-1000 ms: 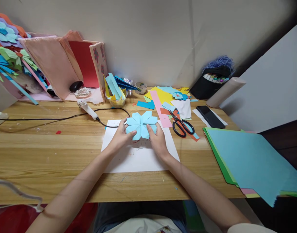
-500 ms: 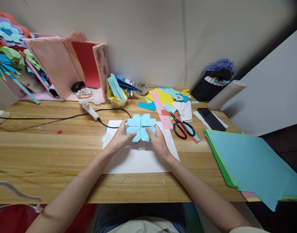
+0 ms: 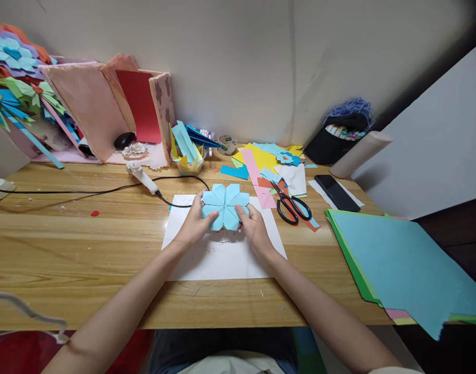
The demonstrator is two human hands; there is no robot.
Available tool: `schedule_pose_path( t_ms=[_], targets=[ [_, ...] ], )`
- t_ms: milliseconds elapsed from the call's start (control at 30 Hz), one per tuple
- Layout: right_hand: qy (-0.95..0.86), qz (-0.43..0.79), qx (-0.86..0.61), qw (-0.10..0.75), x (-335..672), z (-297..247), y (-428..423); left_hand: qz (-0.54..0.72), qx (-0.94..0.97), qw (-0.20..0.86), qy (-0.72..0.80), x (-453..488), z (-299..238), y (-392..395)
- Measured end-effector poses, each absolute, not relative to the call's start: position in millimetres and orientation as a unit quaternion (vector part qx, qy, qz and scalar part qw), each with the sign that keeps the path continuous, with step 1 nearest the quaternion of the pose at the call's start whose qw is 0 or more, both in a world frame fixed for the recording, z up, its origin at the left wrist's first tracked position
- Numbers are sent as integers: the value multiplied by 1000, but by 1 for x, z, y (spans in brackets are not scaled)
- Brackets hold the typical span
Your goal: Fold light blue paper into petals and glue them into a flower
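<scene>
A light blue folded paper flower with several petals is held just above a white sheet on the wooden desk. My left hand grips its left lower side, thumb on top. My right hand grips its right lower side, thumb pressed on a petal. Both hands are closed on the flower.
Black scissors lie right of the sheet among coloured paper scraps. A glue gun with a black cord lies to the left. A stack of coloured paper covers the right side. A phone, a marker case and paper decorations stand at the back.
The flower has been turned slightly and drawn a little closer between my hands. Both hands keep their grip.
</scene>
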State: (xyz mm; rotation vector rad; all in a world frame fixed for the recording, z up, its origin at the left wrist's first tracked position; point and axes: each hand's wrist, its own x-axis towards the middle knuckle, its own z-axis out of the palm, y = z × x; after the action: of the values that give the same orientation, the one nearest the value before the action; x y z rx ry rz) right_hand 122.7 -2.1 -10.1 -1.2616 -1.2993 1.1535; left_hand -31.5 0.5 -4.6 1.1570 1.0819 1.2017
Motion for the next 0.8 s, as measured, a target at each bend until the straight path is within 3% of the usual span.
schedule_pose_path(
  t_ms=[267,433,600,800],
  targets=[
    [-536,517,-472,472,129,-9,6,482,460,563,489,-39,-2,8],
    [-571,577,-440,384,137,-3,13,467,448,547,531,-43,-6,14],
    [-548,510,-476,462,134,-9,13,506,475,457,556,-28,-9,5],
    [-559,473,-480,483,124,-12,6,523,474,355,613,-20,-14,-4]
  ],
)
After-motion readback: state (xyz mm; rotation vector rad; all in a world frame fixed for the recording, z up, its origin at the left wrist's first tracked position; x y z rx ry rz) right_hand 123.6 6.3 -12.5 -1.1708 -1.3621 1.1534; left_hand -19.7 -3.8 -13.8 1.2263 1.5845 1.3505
